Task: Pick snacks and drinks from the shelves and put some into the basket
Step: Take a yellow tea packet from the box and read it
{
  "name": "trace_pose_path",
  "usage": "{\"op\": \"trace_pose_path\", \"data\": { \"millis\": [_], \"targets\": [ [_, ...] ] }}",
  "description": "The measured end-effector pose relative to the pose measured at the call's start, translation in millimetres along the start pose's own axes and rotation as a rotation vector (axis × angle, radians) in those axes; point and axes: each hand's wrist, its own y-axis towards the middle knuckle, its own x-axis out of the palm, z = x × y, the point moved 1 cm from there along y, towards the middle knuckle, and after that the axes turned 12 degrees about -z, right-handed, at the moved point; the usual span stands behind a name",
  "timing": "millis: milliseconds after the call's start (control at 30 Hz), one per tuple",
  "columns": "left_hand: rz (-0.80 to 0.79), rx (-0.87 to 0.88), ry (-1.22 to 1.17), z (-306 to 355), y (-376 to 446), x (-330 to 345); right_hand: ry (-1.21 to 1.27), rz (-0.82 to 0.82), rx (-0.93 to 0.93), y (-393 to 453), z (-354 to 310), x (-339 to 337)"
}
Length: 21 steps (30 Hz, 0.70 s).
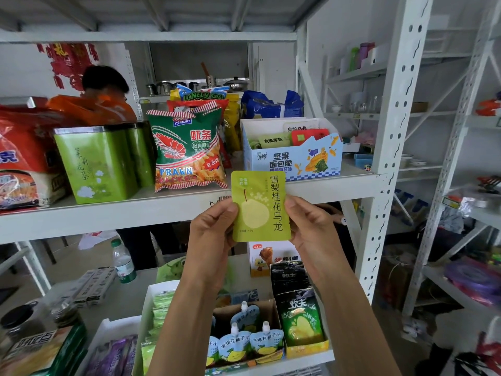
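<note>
I hold a flat green tea packet (pixel 259 206) with a pear picture upright in front of the shelf edge. My left hand (pixel 212 234) grips its left side and my right hand (pixel 311 226) grips its right side, thumbs on the front. On the shelf (pixel 135 213) behind it stand a green prawn cracker bag (pixel 187 153), a green tea tin (pixel 100 164) and a blue-and-white snack box (pixel 292 158). Below my arms sit spouted drink pouches (pixel 249 340) and a black-and-green pear snack pack (pixel 301 313). No basket is in view.
A water bottle (pixel 123 263) stands on the lower shelf at left, with jars (pixel 24 318) in front of it. A person in orange (pixel 103 96) is behind the shelving at upper left. White uprights (pixel 390 147) frame more shelves at right.
</note>
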Motion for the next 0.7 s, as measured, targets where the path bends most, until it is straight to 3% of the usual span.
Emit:
{"op": "trace_pose_path", "data": {
  "millis": [167, 300, 400, 500, 700],
  "targets": [
    [0.053, 0.054, 0.116, -1, -1, 2, -0.066, 0.059, -0.021, -1, -1, 0],
    [0.231, 0.367, 0.704, 2, -7, 6, -0.158, 0.127, -0.108, -1, -3, 4],
    [0.172, 0.536, 0.983, -1, -11, 12, -0.248, 0.166, -0.145, 0, -2, 7],
    [0.077, 0.464, 0.921, -4, -13, 21, -0.245, 0.121, -0.178, -3, -6, 13],
    [0.041, 0.238, 0.459, -3, -21, 30, -0.300, 0.019, -0.209, -7, -8, 19]
  ]
}}
